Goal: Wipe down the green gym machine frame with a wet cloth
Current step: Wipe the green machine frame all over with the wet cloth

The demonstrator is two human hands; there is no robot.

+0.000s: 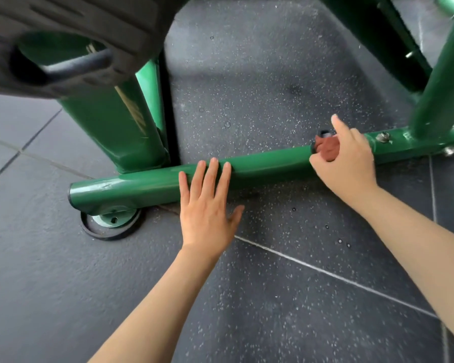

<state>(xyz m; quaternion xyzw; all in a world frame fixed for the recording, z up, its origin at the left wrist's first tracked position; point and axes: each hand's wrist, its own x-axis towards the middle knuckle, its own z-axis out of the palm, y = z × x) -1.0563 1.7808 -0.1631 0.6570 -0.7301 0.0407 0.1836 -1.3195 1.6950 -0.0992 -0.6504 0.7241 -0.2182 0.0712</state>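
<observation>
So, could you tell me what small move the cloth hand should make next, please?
Probably slide the right hand leftward along the green base tube: it grips the reddish-brown cloth against the tube, and the stretch toward the flat left hand lies uncovered.

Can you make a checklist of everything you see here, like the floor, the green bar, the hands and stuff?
Surface: dark speckled rubber floor with tile seams.
Job's things: green frame bar lies low across the floor; reddish-brown cloth bunched on it.
Clutter: nothing seen.
Hands: left hand open, fingers flat on the bar; right hand grips the cloth.
Cables: nothing seen.
Surroundings: black weight plate upper left; round foot pad under the bar's end.
</observation>
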